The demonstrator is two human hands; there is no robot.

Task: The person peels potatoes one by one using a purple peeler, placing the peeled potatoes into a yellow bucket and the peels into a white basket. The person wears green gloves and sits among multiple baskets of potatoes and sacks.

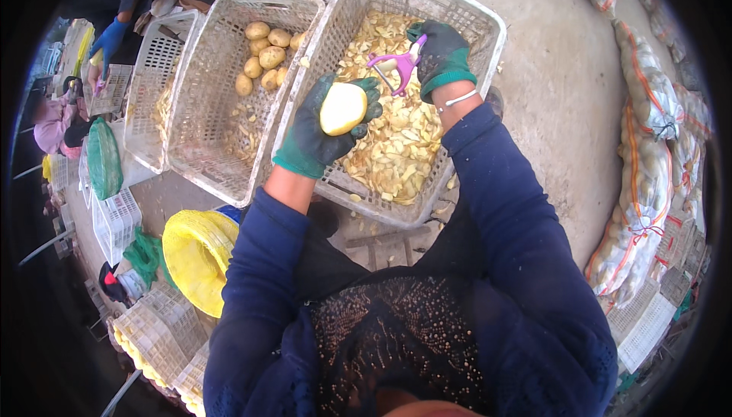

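My left hand (323,131), in a black and green work glove, holds a pale peeled potato (343,109). A purple Y-shaped vegetable peeler (405,68) is in my gloved right hand (443,54), its blade end pointing left and down, apart from the potato. Both hands are over a white perforated plastic crate (492,14) whose bottom is heaped with potato peelings (394,157). Left of it, a second crate (197,102) holds several unpeeled potatoes (271,57) and some scraps of peel.
Filled mesh sacks (637,200) line the right side. A yellow mesh sack (197,257) stands by my left elbow. Farther left are a smaller crate (151,68), a green sack (104,159) and stacked crates (163,325). Another person's blue-gloved hand (111,37) works at upper left.
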